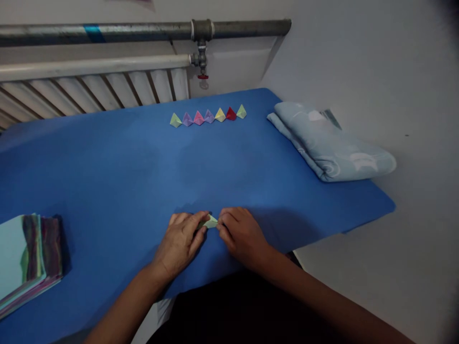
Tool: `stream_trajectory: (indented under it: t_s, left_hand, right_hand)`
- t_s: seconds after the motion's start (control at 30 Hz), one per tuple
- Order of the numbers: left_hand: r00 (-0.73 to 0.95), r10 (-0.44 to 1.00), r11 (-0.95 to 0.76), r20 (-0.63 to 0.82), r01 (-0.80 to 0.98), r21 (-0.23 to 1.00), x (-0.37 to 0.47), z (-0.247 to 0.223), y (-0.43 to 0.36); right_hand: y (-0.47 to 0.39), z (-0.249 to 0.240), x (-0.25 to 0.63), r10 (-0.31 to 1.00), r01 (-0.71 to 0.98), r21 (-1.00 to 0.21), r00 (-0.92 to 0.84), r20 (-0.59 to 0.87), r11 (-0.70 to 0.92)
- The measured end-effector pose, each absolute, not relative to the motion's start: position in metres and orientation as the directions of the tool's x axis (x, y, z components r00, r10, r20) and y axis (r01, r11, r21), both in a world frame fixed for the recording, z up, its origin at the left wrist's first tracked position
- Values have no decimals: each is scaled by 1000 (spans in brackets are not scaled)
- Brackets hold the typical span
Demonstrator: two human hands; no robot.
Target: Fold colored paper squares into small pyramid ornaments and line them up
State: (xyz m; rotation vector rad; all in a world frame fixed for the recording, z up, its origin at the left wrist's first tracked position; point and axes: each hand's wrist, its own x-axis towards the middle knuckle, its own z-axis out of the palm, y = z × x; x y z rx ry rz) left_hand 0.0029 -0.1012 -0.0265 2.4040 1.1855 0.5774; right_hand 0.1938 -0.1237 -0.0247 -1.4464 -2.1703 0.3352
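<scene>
A small pale green folded paper (211, 221) lies on the blue tabletop (143, 167) near its front edge, between my two hands. My left hand (182, 239) pinches its left side between thumb and forefinger. At the right tip, the fingers of my right hand (242, 234) are closed on the same paper. Part of the paper is hidden under my fingers. Farther back stands a row of several small folded paper pieces in green, purple, pink, yellow and red (231, 113).
A stack of coloured paper sheets (14, 258) sits at the left front. The folded light blue patterned cloth (330, 143) rests at the right by the wall. Behind the table are a white radiator (132, 88) and a metal pipe (143, 33) with a red-handled valve.
</scene>
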Motion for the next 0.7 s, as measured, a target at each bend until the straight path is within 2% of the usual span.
stream_trajectory:
  t_s: [0.47, 0.7]
  left_hand:
    - [457, 856, -512, 242, 682, 522, 10, -32, -100]
    - [434, 874, -481, 220, 703, 523, 13, -33, -99]
  right_hand:
    - [-119, -19, 191, 929, 839, -412, -269, 254, 355]
    - [-119, -17, 190, 935, 838, -423, -264, 237, 344]
